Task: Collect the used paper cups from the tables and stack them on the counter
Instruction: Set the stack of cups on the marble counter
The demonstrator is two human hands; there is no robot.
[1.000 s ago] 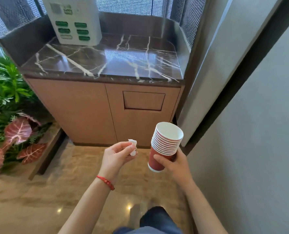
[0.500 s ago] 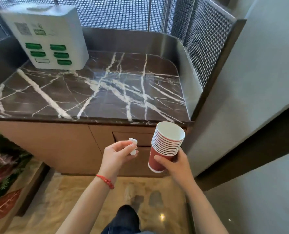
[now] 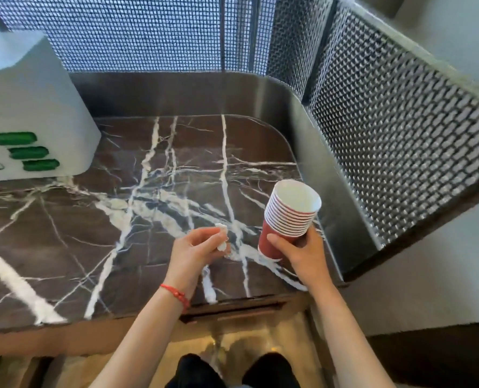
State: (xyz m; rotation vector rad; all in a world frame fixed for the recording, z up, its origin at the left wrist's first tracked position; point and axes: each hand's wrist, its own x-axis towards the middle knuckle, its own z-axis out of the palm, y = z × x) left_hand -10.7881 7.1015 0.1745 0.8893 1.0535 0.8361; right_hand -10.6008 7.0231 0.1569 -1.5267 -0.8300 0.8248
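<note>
My right hand (image 3: 302, 253) grips a stack of several red paper cups (image 3: 288, 217), white inside, tilted slightly to the right, above the right front part of the dark marble counter (image 3: 92, 233). My left hand (image 3: 196, 250), with a red cord at the wrist, pinches a small crumpled white paper scrap (image 3: 222, 237) between thumb and fingers, just left of the cups and over the counter's front area.
A white box with green slots (image 3: 28, 119) stands at the counter's back left. A metal upstand (image 3: 325, 169) and mesh screens (image 3: 400, 130) close the back and right sides. A grey wall (image 3: 428, 289) lies to the right; my legs and the glossy floor (image 3: 232, 345) show below.
I have stepped closer; the counter now lies under both hands. The cup stack and the paper scrap stay held the same way.
</note>
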